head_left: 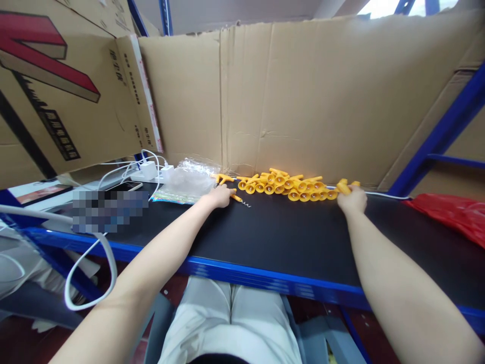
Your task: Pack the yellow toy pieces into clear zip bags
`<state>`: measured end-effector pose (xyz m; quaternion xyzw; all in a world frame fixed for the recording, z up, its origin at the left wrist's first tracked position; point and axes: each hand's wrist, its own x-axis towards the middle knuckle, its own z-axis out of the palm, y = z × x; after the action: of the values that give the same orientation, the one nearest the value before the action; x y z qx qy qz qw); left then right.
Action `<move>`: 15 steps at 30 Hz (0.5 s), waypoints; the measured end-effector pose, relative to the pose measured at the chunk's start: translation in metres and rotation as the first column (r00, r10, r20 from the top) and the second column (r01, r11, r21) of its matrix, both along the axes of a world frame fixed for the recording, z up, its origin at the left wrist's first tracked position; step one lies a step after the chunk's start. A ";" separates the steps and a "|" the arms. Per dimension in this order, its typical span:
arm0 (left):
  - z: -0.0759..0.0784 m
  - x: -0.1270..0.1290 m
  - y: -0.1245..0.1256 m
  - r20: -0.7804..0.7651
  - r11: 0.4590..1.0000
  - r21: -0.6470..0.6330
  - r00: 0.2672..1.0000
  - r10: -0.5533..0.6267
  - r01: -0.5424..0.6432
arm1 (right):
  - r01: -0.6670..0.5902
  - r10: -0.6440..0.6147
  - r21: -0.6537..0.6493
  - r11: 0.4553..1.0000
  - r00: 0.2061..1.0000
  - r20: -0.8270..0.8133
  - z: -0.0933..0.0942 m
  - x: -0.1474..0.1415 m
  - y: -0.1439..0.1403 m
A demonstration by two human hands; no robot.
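Note:
A row of several yellow plastic caps lies along the back of the black table, against a cardboard wall. My left hand rests at the row's left end, closed on a yellow-handled corkscrew whose metal spiral points right. A yellow T-shaped handle lies just behind that hand. My right hand is at the row's right end, gripping a yellow piece.
A clear plastic bag lies left of my left hand. White chargers and cables and a phone sit at the far left. A red plastic bag lies at the right. Cardboard walls the back; a blue rail edges the front.

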<state>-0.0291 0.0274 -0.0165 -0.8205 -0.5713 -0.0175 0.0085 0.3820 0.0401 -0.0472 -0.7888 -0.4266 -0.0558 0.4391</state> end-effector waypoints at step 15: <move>0.010 0.008 -0.009 0.213 0.998 0.044 0.975 -0.063 0.055 | -0.394 0.296 0.256 0.883 0.890 0.347 0.057 -0.076 -0.003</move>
<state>-0.0212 0.0187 -0.0067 -0.8302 -0.5438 -0.1169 -0.0381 0.3057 0.0370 0.0098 -0.5996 -0.6079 -0.1623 0.4945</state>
